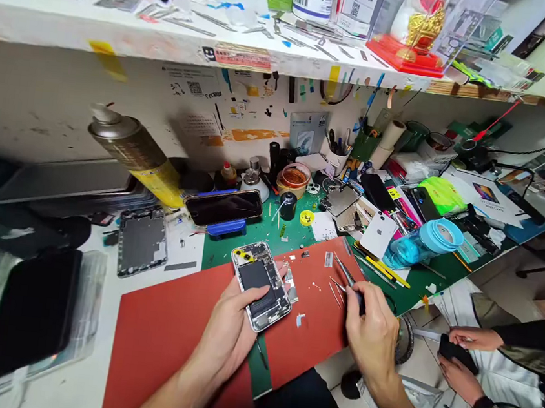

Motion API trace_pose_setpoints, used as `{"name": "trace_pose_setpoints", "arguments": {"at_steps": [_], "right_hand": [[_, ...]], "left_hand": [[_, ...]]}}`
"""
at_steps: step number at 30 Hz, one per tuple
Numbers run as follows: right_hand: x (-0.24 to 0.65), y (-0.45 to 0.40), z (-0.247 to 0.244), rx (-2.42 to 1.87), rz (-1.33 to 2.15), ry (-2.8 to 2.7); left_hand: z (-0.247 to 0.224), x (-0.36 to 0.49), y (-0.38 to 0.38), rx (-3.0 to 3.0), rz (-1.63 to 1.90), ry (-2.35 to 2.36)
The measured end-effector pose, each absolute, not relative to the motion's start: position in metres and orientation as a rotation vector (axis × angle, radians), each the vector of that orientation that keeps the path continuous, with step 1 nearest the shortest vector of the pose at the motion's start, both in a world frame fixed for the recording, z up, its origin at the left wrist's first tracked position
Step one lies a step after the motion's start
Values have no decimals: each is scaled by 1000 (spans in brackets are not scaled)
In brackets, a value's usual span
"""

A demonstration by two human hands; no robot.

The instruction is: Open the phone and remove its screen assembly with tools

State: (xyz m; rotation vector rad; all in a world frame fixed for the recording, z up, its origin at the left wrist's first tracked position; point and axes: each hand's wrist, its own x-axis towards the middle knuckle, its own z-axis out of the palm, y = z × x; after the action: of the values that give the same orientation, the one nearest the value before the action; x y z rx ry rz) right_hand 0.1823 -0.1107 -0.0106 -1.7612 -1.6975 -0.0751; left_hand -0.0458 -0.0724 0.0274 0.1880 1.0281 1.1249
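Note:
An opened phone (261, 287), its battery and inner boards showing, is gripped in my left hand (233, 320), with the thumb across its battery. Below it lies the red mat (165, 342). To the right, my right hand (371, 325) is closed round a dark-handled pointed tool (357, 291), which looks like tweezers. Its tips reach over the mat's upper right part. Thin metal tools (336, 292) and small loose parts (300, 320) lie on the mat between my hands.
A spray can (134, 150) leans at the back left. Another phone (226, 207) rests on a blue holder. A blue bottle (421, 242) stands at right. Overhead runs a cluttered shelf (172, 44). Another person's hands (467, 361) hold a dark object at far right.

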Motion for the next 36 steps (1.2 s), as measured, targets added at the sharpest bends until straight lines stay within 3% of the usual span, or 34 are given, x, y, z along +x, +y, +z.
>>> {"name": "trace_pose_setpoints", "arguments": {"at_steps": [10,14,17,19,21,36], "right_hand": [[228,-52,-37,-1812,-9,-1887],[209,-70,-22,-1720,66,-1920],[168,-106,7,-1506,308,-2047],[135,-129,23,-1196,786,-2119],[107,-143,33,-1020,946,-2133],[88,-141,28,-928,975,-2336]], "left_hand": [[27,-87,-154,101,1216,961],[21,-95,-177,77,1288,937],[17,-97,-189,81,1290,945],[15,-97,-196,99,1286,943],[15,-96,-201,127,1281,942],[14,-90,-211,153,1241,921]]}}
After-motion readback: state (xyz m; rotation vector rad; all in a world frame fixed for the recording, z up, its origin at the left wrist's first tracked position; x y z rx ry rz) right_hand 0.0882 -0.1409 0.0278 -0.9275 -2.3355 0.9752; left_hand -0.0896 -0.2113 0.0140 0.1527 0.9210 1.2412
